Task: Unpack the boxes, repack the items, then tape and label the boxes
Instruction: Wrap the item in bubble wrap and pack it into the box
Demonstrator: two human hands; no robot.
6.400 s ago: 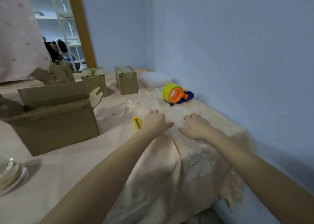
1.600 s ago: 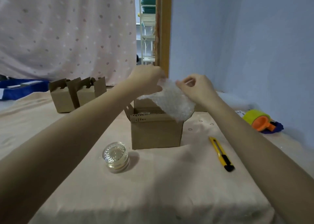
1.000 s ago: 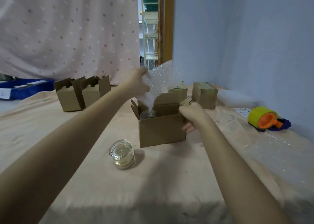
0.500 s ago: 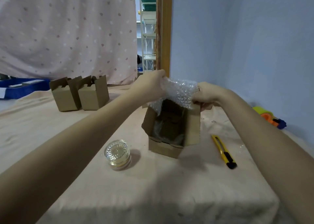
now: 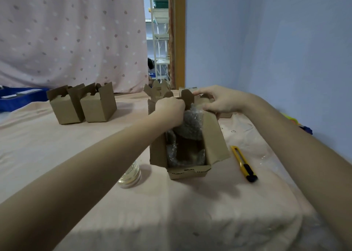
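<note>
On table: open box [image 5: 188, 148], no legible print.

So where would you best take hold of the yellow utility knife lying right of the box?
Pinch the yellow utility knife across its narrow yellow body, coming from above. It lies flat on the cloth with its long sides free, black end toward the person, right of the open box.

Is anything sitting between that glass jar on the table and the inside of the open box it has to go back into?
Partly. The left hand is pushing bubble wrap into the box, filling its upper opening, and that forearm crosses over the glass jar. The right hand holds a flap back. Nothing else lies between them.
</note>
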